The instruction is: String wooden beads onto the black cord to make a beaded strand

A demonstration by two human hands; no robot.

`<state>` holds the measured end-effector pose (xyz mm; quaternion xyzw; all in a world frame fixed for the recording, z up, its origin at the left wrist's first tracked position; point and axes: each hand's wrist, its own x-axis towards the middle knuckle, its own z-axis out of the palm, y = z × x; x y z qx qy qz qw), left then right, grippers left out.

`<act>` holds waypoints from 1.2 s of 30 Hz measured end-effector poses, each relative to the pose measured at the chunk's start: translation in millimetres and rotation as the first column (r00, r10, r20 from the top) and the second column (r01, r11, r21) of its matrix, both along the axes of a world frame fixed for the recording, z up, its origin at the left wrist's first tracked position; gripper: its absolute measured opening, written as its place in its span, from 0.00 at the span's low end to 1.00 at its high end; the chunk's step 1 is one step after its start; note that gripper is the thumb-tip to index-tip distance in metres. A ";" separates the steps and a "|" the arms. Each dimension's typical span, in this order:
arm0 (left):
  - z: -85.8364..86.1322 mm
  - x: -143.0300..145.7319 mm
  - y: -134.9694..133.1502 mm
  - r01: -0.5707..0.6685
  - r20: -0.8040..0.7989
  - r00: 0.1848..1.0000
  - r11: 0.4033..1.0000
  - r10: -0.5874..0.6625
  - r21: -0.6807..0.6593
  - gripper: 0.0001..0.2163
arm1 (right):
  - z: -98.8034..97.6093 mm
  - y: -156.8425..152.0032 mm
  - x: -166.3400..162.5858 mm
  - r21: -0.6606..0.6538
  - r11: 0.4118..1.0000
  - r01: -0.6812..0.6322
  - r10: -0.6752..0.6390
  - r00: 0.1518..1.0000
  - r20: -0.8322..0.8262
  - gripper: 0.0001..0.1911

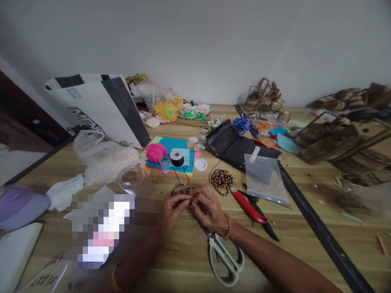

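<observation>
Across the wooden bench [183,260], in my head view, I see the beaded strand [179,189] heaped just beyond the left hand [172,211], farther from the right hand [210,208], a dark cord [176,176] running away toward the spool [177,158], both hands pinched narrow, apparently on the strand's end.

Small multicoloured beads [222,180] lie in two bunches, the left one smaller.

Scissors [223,254] (pale-handled) block the right hand's [209,206] near side.
</observation>
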<state>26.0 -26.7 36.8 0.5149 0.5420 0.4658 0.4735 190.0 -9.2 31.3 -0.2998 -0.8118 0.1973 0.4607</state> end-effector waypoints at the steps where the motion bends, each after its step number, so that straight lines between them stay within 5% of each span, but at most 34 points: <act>1: -0.2 0.0 0.1 -0.002 -0.005 1.000 1.000 0.002 0.003 0.08 | 0.7 -0.1 -0.1 -0.002 1.000 0.001 -0.001 1.000 0.000 0.04; 24: 2.5 -1.7 -1.5 0.015 -0.079 0.997 0.992 -0.005 0.127 0.06 | -0.3 1.0 -1.1 -0.019 0.999 0.033 -0.033 0.999 0.010 0.04; 36: 7.3 -0.7 -0.1 -0.028 -0.043 0.999 1.000 0.028 0.003 0.05 | 0.5 0.3 -1.2 -0.019 0.999 0.032 -0.032 0.999 0.015 0.04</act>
